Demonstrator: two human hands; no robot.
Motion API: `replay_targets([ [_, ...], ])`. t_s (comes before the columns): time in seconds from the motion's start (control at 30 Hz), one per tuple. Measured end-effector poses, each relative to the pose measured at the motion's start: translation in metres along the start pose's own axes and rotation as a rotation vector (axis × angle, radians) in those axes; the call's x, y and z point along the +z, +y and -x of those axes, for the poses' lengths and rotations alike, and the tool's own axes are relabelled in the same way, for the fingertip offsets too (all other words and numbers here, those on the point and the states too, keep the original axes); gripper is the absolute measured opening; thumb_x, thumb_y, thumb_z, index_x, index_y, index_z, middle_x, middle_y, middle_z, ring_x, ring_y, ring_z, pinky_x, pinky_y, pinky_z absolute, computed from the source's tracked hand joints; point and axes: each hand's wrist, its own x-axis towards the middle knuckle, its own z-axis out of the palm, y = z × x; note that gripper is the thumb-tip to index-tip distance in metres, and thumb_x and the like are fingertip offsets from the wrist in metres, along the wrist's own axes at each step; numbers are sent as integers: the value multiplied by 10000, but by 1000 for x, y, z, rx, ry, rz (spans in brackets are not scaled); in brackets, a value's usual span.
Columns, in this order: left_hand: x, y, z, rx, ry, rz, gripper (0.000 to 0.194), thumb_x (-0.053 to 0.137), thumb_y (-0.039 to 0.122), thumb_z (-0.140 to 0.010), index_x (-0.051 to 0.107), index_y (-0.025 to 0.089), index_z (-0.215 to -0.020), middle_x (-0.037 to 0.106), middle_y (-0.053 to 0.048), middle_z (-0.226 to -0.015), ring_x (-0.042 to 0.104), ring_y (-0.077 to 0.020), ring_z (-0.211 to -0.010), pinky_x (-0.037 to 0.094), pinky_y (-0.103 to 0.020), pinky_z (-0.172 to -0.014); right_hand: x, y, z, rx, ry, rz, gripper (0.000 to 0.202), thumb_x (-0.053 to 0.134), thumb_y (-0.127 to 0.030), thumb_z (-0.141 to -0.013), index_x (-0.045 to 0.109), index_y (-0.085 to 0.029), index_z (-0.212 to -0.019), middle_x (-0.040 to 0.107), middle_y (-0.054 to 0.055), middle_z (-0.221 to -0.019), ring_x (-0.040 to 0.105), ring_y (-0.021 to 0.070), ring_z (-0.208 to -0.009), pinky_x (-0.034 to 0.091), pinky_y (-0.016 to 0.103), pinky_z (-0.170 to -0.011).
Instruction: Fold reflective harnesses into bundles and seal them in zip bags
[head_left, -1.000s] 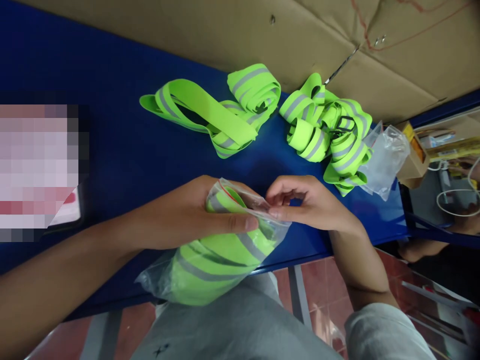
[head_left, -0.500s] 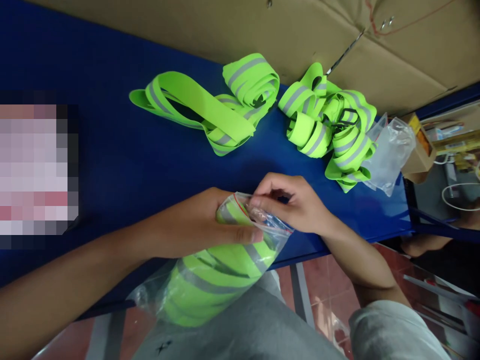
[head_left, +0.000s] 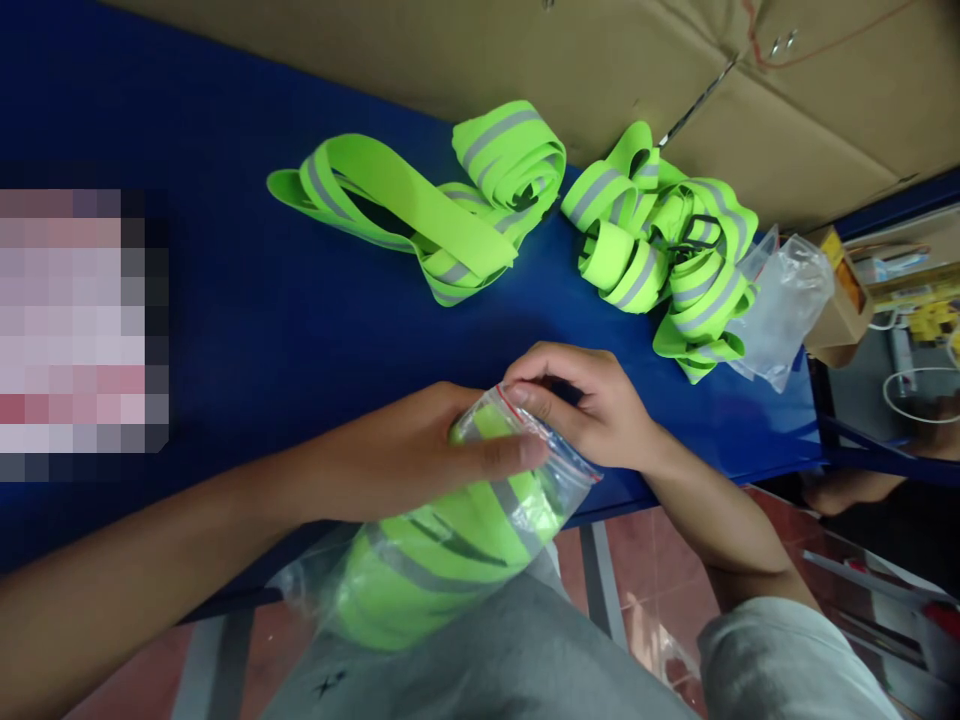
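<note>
A person in a gray shirt is holding a clear plastic bag containing a neon-green strap with silver stripes, at the counter's near edge. The left hand is gripping the bag's side, thumb over the front and the other fingers hidden behind, while the right hand, fingers curled, is pinching one end of its red-lined opening. Beyond, on the blue counter, a looped green strap is lying left of a tangle of straps with black buckles. Empty clear bags are resting beside the tangle, near a small cardboard box.
</note>
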Motion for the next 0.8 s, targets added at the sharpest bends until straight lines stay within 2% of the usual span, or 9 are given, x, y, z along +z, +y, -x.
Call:
replay_targets([
  [0.1, 8, -1, 0, -22, 89, 3, 356, 686, 539, -903, 712, 185, -924, 713, -10, -799, 617, -149, -664, 462, -208, -578, -1, 1, 0, 35, 26, -24, 136, 657, -283, -1011, 712, -162, -985, 744, 12, -919, 666, 81, -794, 504, 188, -736],
  [0.2, 12, 0, 2, 48, 275, -72, 339, 690, 527, -910, 690, 190, -874, 660, 13, -744, 574, -133, -660, 413, -194, -553, -3, 0, -1, 109, 52, -150, 150, 670, -294, -1004, 707, -154, -964, 725, -1, -875, 641, 66, -743, 494, 175, -702],
  [0.27, 10, 2, 3, 119, 416, -168, 321, 685, 510, -922, 700, 192, -873, 638, 18, -716, 548, -127, -649, 382, -197, -534, -6, 0, -1, 163, 36, -254, 200, 645, -346, -1020, 692, -151, -1027, 709, 7, -908, 634, 68, -759, 493, 175, -693],
  [0.33, 6, 5, 4, 185, 510, -234, 311, 674, 495, -939, 733, 192, -896, 662, 10, -738, 548, -129, -662, 382, -206, -546, -9, 1, -1, 201, -10, -314, 289, 664, -415, -1002, 659, -157, -1131, 688, 18, -958, 633, 84, -807, 501, 187, -705],
  [0.43, -3, 6, 2, 189, 532, -192, 341, 690, 504, -934, 770, 179, -872, 723, -13, -788, 616, -154, -742, 442, -213, -609, -12, 1, -1, 295, -84, -307, 402, 782, -444, -903, 634, -162, -1149, 658, 4, -922, 603, 86, -774, 489, 192, -676],
  [0.57, -9, -1, -2, 82, 397, 95, 336, 739, 498, -910, 811, 192, -1027, 800, -46, -968, 721, -221, -960, 553, -261, -798, -12, 3, -1, 436, -118, -355, 364, 817, -429, -866, 640, -151, -1021, 638, -28, -786, 539, 64, -640, 428, 177, -565],
  [0.6, -10, -3, -3, 75, 393, 152, 345, 745, 497, -907, 813, 200, -1068, 806, -54, -1014, 728, -222, -980, 559, -268, -821, -12, 4, 0, 449, -109, -367, 360, 821, -422, -861, 643, -150, -1017, 637, -30, -775, 537, 64, -633, 420, 176, -554],
  [0.7, -9, -8, -5, 80, 478, 207, 345, 752, 503, -898, 823, 225, -1089, 814, -55, -1034, 734, -199, -926, 557, -252, -783, -10, 6, 0, 459, -71, -374, 354, 830, -402, -852, 657, -153, -1034, 647, -26, -778, 548, 69, -637, 420, 183, -552],
  [0.8, -8, -6, -4, 115, 545, 63, 280, 734, 468, -917, 838, 247, -1053, 818, -31, -965, 740, -192, -912, 550, -231, -760, -9, 5, 0, 461, -43, -357, 351, 848, -383, -834, 659, -153, -1019, 641, -29, -761, 546, 69, -628, 421, 186, -547],
])
